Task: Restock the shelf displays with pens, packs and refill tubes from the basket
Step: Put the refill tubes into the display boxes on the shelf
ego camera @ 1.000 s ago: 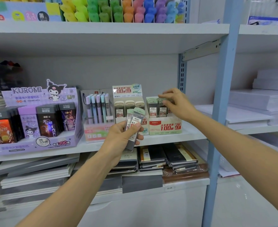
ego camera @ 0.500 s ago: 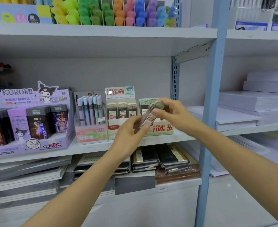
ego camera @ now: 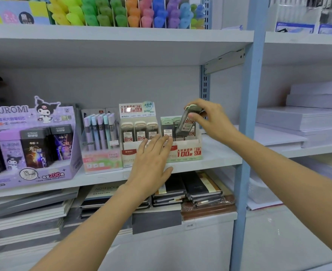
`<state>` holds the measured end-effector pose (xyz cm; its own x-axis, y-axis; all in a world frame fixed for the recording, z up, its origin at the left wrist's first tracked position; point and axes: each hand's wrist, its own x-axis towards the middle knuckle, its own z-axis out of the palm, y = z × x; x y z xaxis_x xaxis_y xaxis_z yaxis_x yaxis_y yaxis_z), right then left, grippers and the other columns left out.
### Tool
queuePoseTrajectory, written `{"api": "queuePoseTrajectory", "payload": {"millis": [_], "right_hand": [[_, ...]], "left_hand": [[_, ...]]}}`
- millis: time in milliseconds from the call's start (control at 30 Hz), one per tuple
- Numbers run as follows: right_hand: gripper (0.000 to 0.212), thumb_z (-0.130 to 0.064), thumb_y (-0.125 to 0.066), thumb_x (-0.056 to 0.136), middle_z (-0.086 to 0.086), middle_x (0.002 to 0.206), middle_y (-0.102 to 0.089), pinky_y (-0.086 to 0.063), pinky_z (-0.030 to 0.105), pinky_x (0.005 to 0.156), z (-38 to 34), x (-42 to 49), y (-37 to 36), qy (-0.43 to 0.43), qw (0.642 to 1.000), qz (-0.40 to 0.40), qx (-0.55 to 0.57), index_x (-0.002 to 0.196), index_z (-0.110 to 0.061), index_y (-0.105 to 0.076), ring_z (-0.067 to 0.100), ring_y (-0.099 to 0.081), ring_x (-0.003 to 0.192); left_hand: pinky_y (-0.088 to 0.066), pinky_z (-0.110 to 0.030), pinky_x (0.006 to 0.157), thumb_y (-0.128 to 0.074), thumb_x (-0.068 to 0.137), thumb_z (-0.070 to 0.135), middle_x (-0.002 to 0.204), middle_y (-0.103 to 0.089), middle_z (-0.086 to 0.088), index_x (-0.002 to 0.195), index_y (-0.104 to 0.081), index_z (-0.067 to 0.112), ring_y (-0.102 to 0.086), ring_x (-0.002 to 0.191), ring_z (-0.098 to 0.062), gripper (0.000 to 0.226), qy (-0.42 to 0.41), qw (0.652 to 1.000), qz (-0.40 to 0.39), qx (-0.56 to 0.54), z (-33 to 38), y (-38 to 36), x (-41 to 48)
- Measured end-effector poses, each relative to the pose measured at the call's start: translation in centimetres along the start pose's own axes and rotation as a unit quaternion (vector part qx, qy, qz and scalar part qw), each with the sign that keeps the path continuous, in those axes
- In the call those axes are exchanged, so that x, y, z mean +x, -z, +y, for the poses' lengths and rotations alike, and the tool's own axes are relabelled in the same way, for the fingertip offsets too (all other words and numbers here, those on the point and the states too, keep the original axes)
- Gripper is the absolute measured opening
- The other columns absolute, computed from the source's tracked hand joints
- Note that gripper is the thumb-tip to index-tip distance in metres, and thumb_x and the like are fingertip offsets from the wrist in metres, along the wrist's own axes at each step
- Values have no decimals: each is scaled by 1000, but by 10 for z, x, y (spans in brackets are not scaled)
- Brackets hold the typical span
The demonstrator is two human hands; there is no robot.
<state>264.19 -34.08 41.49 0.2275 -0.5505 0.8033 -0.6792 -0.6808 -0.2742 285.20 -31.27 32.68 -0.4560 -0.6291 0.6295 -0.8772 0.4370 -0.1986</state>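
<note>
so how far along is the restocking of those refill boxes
Done: the beige box shows three tubes in front, and the green box holds several. In hand: the right hand pinches one refill tube, tilted over the green box. The left hand is open and empty. Left: seating that tube; the basket is out of view.

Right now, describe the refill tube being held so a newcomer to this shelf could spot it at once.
Find the blue upright post; just left of it on the middle shelf sits the green display box marked 0.7. Above that box the right hand pinches one refill tube. Unlike the tubes standing upright in the box, it leans, raised above their row.
</note>
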Motion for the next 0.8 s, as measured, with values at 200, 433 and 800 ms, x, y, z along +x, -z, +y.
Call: {"api": "queuePoseTrajectory", "payload": {"millis": [200, 433, 800], "right_hand": [[24, -15, -58, 95, 0, 111, -65, -43, 11, 75, 3, 6, -17, -10, 1000, -8, 2, 119, -13, -61, 8, -56, 97], [29, -15, -63, 91, 0, 111, -62, -50, 18, 71, 6, 7, -21, -38, 998, -14, 44, 119, -18, -57, 12, -60, 95], [33, -16, -69, 87, -2, 101, -66, -55, 29, 83, 12, 9, -33, -79, 994, -59, 47, 116, -23, -55, 14, -65, 94]], "left_hand": [[1, -39, 119, -51, 94, 40, 159, -19, 0, 155, -11, 19, -11, 148, -19, 75, -5, 1000, 3, -16, 0, 3, -1], [-2, -41, 120, -49, 95, 42, 160, -18, -1, 155, -9, 19, -11, 148, -19, 76, -19, 1000, 4, -3, -3, 6, -1], [-2, -41, 120, -50, 95, 40, 160, -18, -2, 155, -9, 18, -12, 147, -20, 76, -23, 1000, -9, 14, -3, 5, -1]]}}
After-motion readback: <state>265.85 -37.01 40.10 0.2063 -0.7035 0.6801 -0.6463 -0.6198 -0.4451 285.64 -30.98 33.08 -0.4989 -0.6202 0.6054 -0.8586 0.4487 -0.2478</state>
